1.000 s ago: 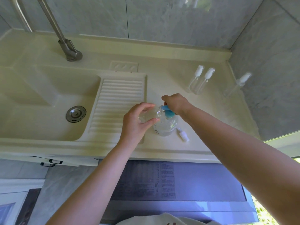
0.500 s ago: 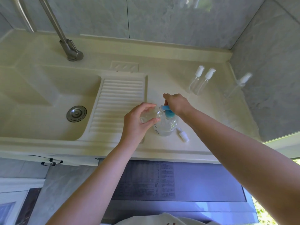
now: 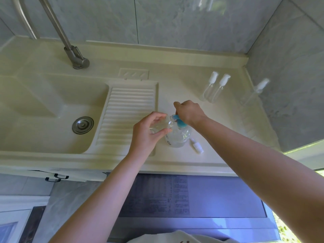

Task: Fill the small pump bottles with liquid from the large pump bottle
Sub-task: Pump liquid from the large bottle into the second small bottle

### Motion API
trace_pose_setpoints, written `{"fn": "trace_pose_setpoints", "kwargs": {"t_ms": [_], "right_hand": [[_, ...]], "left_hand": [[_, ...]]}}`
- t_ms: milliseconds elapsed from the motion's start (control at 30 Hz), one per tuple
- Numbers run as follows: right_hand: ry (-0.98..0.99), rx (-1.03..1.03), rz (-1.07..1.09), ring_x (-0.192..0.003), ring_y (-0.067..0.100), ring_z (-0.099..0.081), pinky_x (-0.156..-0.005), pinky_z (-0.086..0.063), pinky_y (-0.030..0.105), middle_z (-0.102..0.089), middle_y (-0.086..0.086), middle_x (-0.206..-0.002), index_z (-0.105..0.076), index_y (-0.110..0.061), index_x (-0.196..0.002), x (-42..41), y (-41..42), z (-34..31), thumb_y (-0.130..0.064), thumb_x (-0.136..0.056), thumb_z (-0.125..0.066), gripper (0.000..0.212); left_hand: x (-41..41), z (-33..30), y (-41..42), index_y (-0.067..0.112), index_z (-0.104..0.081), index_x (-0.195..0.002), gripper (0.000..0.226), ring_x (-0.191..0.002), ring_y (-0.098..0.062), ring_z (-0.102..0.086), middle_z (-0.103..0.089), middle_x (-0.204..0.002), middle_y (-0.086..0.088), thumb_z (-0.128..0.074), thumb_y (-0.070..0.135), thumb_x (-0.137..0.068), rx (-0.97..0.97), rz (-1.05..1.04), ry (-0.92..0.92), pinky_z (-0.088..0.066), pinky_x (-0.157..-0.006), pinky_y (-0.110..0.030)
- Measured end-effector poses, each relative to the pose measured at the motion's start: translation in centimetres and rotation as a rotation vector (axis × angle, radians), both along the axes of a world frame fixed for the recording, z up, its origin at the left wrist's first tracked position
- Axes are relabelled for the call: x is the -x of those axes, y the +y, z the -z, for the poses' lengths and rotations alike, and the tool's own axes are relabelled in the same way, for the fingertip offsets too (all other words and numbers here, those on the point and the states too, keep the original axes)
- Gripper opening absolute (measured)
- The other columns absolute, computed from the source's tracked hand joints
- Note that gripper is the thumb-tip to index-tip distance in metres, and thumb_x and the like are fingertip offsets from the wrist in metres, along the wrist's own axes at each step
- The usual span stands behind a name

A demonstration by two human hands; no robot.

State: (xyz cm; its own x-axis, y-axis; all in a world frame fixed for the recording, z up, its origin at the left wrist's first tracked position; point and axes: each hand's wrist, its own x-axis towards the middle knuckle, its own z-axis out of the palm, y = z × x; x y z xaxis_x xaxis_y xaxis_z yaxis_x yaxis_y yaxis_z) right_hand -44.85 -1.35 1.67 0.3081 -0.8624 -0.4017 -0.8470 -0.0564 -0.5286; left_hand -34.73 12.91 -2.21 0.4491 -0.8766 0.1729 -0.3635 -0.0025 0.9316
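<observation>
The large clear bottle with a blue pump head stands on the cream counter near its front edge. My right hand rests on top of the blue pump, fingers curled over it. My left hand holds a small clear bottle tilted, its open neck right at the pump's spout. A white pump cap lies loose on the counter just right of the large bottle. Two more small bottles with white caps stand at the back right.
A sink basin with a metal drain fills the left, a ribbed washboard beside it. A steel faucet rises at the back. Tiled walls close the back and right; the right wall mirrors a small bottle.
Both hands and the bottles have hardly shifted; the right hand stays on the pump and the small bottle stays at the spout.
</observation>
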Motion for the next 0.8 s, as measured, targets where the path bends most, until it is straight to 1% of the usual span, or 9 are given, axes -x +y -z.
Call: {"fn": "trace_pose_setpoints", "kwargs": {"t_ms": [100,200,300,400,533,600,633,733,800], "right_hand": [[0.016,-0.010,-0.023,-0.077,0.027,-0.054,-0.061,-0.038,0.031,-0.066,0.014,-0.097,-0.067,-0.006,-0.097,-0.06,-0.35,-0.02,-0.030,-0.093,-0.039,0.038],[0.005,0.002,-0.009,-0.075,0.027,-0.053,-0.059,-0.037,0.031,-0.067,0.014,-0.097,-0.068,-0.004,-0.096,-0.03,-0.24,0.26,-0.028,-0.093,-0.038,0.038],[-0.030,0.043,0.027,-0.079,0.031,-0.059,-0.064,-0.042,0.033,-0.068,0.014,-0.093,-0.069,-0.006,-0.093,-0.10,0.29,0.50,-0.032,-0.093,-0.036,0.042],[-0.055,0.041,0.037,-0.084,0.034,-0.062,-0.069,-0.046,0.035,-0.068,0.015,-0.094,-0.070,-0.005,-0.094,0.08,0.22,0.46,-0.032,-0.093,-0.036,0.043],[-0.043,-0.017,-0.014,-0.085,0.029,-0.058,-0.076,-0.049,0.036,-0.066,0.017,-0.110,-0.064,0.000,-0.103,0.24,-0.11,-0.21,-0.026,-0.099,-0.036,0.038],[-0.056,-0.014,-0.007,-0.093,0.032,-0.059,-0.087,-0.052,0.042,-0.065,0.018,-0.113,-0.065,-0.001,-0.111,0.29,-0.04,-0.46,-0.030,-0.103,-0.034,0.043],[-0.058,-0.003,-0.016,-0.095,0.034,-0.059,-0.088,-0.052,0.043,-0.066,0.019,-0.112,-0.065,-0.001,-0.110,0.29,0.01,-0.36,-0.029,-0.102,-0.034,0.043],[-0.043,0.033,-0.022,-0.082,0.033,-0.059,-0.071,-0.047,0.037,-0.068,0.017,-0.101,-0.065,-0.002,-0.095,0.11,0.32,0.12,-0.026,-0.095,-0.037,0.037],[-0.053,0.040,0.017,-0.085,0.035,-0.063,-0.076,-0.051,0.039,-0.068,0.016,-0.095,-0.067,-0.003,-0.092,0.04,0.59,0.15,-0.030,-0.092,-0.036,0.041]], "left_hand": [[-0.05,-0.12,-0.03,0.020,-0.069,-0.107,0.040,-0.102,-0.003,-0.065,-0.071,-0.106,0.013,-0.086,0.016,-0.071,-0.005,0.001,0.007,-0.047,-0.094,-0.019],[-0.09,0.01,-0.05,0.020,-0.069,-0.107,0.041,-0.102,-0.004,-0.065,-0.071,-0.106,0.013,-0.087,0.016,-0.071,-0.020,0.006,0.021,-0.050,-0.095,-0.024],[-0.36,0.12,-0.01,0.020,-0.069,-0.107,0.041,-0.103,-0.006,-0.066,-0.071,-0.107,0.013,-0.087,0.015,-0.070,-0.032,0.025,0.018,-0.051,-0.096,-0.027],[-0.49,-0.01,-0.08,0.022,-0.068,-0.106,0.040,-0.102,-0.005,-0.065,-0.071,-0.106,0.014,-0.087,0.015,-0.071,-0.053,0.047,0.023,-0.050,-0.094,-0.023],[-0.53,-0.38,-0.26,0.022,-0.068,-0.106,0.040,-0.100,-0.004,-0.065,-0.070,-0.105,0.014,-0.087,0.017,-0.071,-0.055,0.054,0.019,-0.047,-0.090,-0.015],[-0.53,-0.45,-0.29,0.021,-0.068,-0.106,0.040,-0.100,-0.003,-0.065,-0.070,-0.105,0.014,-0.087,0.016,-0.071,-0.051,0.053,0.017,-0.046,-0.090,-0.014],[-0.53,-0.43,-0.27,0.020,-0.068,-0.106,0.040,-0.100,-0.003,-0.065,-0.070,-0.105,0.013,-0.087,0.016,-0.071,-0.050,0.052,0.016,-0.046,-0.090,-0.014],[-0.52,-0.16,-0.19,0.020,-0.068,-0.106,0.041,-0.099,-0.004,-0.066,-0.070,-0.105,0.014,-0.087,0.015,-0.070,-0.059,0.050,0.005,-0.048,-0.090,-0.015],[-0.47,-0.02,-0.15,0.021,-0.068,-0.106,0.040,-0.098,-0.006,-0.067,-0.071,-0.104,0.014,-0.087,0.015,-0.070,-0.065,0.049,0.008,-0.049,-0.090,-0.018]]}}
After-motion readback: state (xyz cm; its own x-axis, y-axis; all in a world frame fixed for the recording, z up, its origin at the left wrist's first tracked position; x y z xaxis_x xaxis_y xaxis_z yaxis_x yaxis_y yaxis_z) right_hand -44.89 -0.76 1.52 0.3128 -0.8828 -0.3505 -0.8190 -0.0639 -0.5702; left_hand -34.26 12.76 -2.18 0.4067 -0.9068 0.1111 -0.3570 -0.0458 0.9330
